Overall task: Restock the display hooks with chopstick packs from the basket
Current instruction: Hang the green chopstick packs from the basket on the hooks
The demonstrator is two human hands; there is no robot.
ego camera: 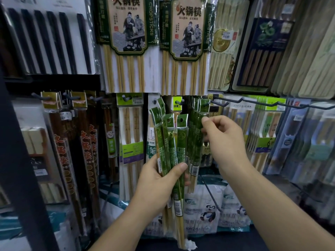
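My left hand grips a fanned bunch of several narrow green chopstick packs, their punched tops pointing up and the bamboo tips hanging below my wrist. My right hand pinches the top of a green pack in a row of the same packs hanging from a dark hook. That pack's hole sits at the hook. The basket is out of view.
Large hotpot chopstick packs hang above. Dark red packs hang at the left and light green packs beside them. Long bare hooks jut out at the right. White panda-printed bags lie below.
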